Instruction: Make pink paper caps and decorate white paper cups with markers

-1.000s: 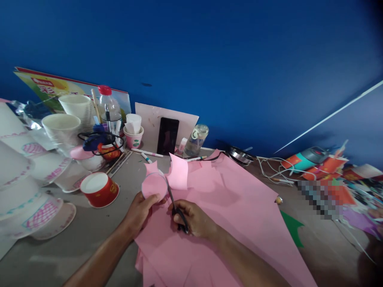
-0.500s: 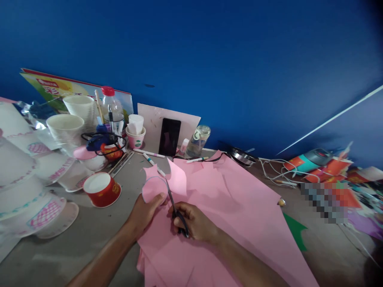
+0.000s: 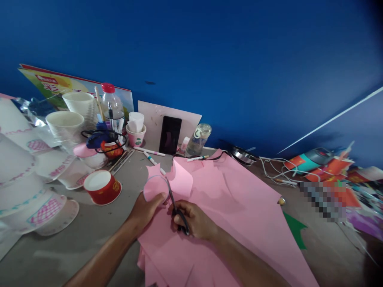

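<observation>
Between thumb and fingers, my left hand point(image 3: 147, 210) pinches a piece of pink paper point(image 3: 153, 187) that bears a drawn blue-grey circle outline. My right hand point(image 3: 193, 219) grips black-handled scissors point(image 3: 182, 223), whose blades point away from me and lie at the right side of the circle. A cut flap of the pink paper curls up to the right of the blades. Beneath both hands spread large pink sheets point(image 3: 239, 223), stacked and overlapping on the grey table point(image 3: 98, 239).
Left of my hands stand a red paper bowl point(image 3: 102, 187) and stacked white decorated cups point(image 3: 26, 187). Behind are a phone point(image 3: 170, 134), a glass jar point(image 3: 199, 139), markers point(image 3: 149, 151) and a tape roll point(image 3: 242, 155). White cables point(image 3: 278, 171) lie at right.
The curled flap of pink paper has swung right and opened wider beside the blades. Both hands stay in nearly the same place.
</observation>
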`<state>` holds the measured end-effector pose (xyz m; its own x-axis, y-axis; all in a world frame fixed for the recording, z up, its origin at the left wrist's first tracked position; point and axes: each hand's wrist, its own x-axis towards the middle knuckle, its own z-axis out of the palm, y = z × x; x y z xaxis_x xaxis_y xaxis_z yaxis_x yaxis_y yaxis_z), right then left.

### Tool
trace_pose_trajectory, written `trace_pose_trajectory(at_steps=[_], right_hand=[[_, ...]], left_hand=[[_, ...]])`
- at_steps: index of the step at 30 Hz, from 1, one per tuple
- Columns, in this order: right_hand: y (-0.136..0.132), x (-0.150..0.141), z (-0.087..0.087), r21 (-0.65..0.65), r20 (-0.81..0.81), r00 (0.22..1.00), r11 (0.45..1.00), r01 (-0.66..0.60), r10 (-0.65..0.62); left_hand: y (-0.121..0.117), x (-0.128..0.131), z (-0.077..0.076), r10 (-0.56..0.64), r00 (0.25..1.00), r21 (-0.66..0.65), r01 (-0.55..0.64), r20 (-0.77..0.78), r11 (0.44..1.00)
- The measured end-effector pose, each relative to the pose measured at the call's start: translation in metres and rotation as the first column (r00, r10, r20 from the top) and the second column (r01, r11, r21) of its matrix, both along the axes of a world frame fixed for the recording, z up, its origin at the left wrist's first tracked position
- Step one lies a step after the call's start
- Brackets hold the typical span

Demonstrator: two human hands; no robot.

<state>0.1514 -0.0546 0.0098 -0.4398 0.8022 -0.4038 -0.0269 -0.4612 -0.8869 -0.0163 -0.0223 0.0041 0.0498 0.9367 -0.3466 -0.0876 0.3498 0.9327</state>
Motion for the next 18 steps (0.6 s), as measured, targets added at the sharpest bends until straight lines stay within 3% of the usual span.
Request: trace_pose_trajectory(at_steps=[18], right_hand=[[-0.0012, -0.0008, -0.0050, 0.006, -0.019, 1.000, 1.000, 0.008, -0.007]], left_hand=[[0.0000, 0.0001, -0.0053, -0.007, 0.999, 0.043, 0.005, 0.037, 0.999]])
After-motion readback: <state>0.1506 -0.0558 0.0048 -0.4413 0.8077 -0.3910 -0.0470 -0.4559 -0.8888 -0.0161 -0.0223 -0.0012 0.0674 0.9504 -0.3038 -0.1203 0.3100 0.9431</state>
